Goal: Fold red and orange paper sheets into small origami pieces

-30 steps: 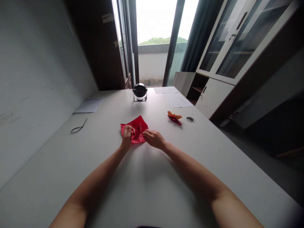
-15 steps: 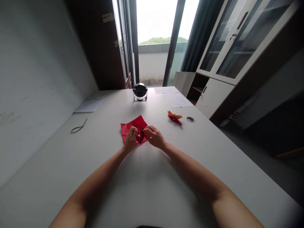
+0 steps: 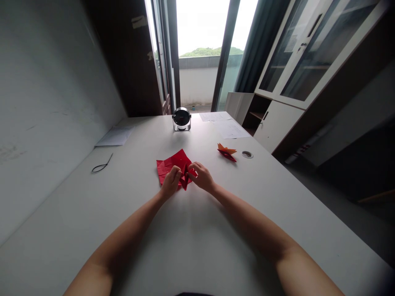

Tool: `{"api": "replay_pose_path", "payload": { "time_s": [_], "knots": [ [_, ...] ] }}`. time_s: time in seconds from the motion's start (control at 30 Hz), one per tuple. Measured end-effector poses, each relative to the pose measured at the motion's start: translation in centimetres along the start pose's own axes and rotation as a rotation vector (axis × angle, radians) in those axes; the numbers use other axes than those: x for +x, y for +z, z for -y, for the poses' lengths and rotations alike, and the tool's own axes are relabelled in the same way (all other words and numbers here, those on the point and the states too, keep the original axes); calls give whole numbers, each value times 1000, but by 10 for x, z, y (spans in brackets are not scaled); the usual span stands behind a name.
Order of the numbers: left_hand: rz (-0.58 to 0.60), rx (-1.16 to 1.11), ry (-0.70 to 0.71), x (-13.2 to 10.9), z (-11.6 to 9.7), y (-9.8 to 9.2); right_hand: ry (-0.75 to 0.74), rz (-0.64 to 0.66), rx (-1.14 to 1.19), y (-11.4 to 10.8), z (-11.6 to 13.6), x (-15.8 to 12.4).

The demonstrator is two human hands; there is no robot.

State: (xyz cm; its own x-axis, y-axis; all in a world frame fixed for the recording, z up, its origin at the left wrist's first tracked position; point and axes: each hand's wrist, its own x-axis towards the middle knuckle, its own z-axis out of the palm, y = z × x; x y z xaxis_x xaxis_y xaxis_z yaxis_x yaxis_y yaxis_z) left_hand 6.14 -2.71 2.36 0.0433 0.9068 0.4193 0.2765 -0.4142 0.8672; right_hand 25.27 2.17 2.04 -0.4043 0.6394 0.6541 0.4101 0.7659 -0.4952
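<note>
A creased sheet of red paper lies on the white table in front of me. My left hand pinches a folded part of the red paper at its near edge, fingers closed. My right hand pinches the same fold from the right, fingers closed too. Between the two hands a small pointed flap of the paper stands up. Part of the sheet is hidden under my fingers.
A finished folded paper figure in orange and dark red lies to the right, next to a round cable hole. A small round desk fan stands at the back. White sheets and a black cable tie lie left.
My left hand has moved right from the sheet's left part to its middle. Both hands have closed in on one fold, which now stands up between them.
</note>
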Motion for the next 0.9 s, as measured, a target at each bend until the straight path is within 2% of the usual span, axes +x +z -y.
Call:
{"api": "replay_pose_path", "payload": {
  "time_s": [0.17,0.3,0.47,0.73,0.9],
  "knots": [
    [-2,4,12,0,0,-1,-12,22,7,-2,4,0],
    [42,46,38,-1,-2,-2,-43,35,-26,0,0,1],
    [78,81,61,-2,-2,-2,39,-49,11,4,-10,1],
    [1,15,-105,5,18,-7,446,-142,575,8,-19,4],
    [32,-91,-214,7,23,-6,551,-204,839,5,-11,6]
  ]
}}
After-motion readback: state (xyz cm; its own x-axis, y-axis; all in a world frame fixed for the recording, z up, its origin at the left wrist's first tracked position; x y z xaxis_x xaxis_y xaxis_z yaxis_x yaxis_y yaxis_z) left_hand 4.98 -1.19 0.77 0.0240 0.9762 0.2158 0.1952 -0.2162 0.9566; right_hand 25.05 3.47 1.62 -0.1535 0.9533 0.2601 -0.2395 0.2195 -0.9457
